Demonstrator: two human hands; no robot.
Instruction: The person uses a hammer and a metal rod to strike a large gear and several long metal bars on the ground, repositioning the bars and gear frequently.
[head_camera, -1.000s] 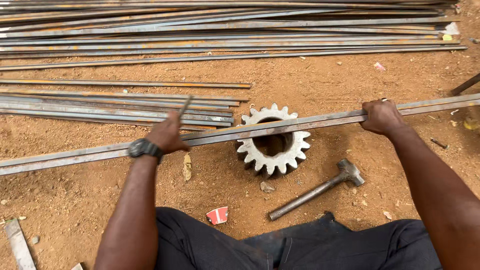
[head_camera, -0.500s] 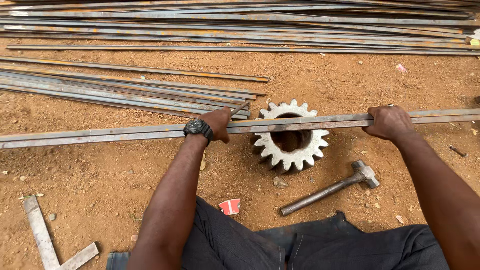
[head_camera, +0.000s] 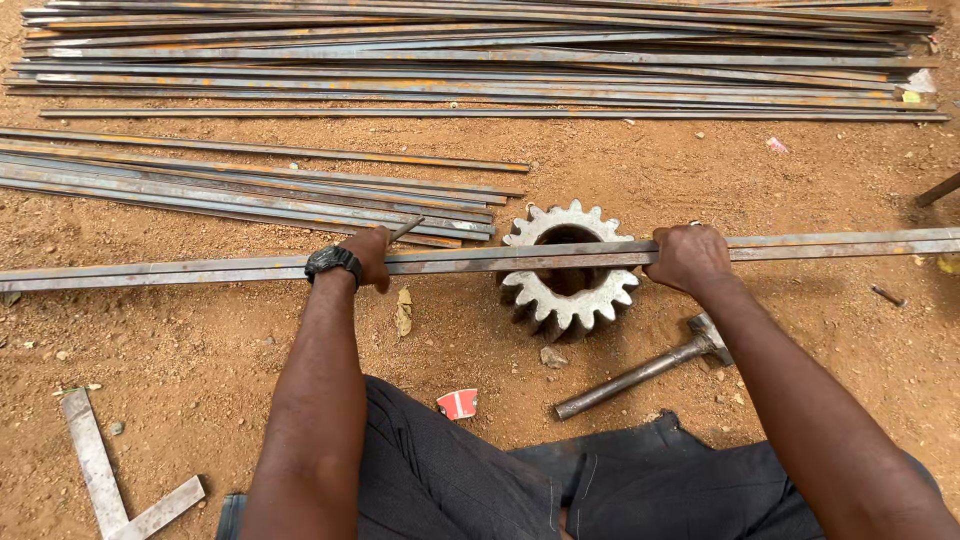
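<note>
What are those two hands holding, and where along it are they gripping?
Both grip one long flat steel bar lying across a big gear: the left hand left of the gear, the right hand just right of it.

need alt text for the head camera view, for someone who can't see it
Seen from above, a seated person's left hand and right hand grip a long flat steel bar laid across a large toothed gear on red dirt. A hammer lies on the ground by the right forearm, more bars are stacked beyond, and the left wrist wears a black watch.
</note>
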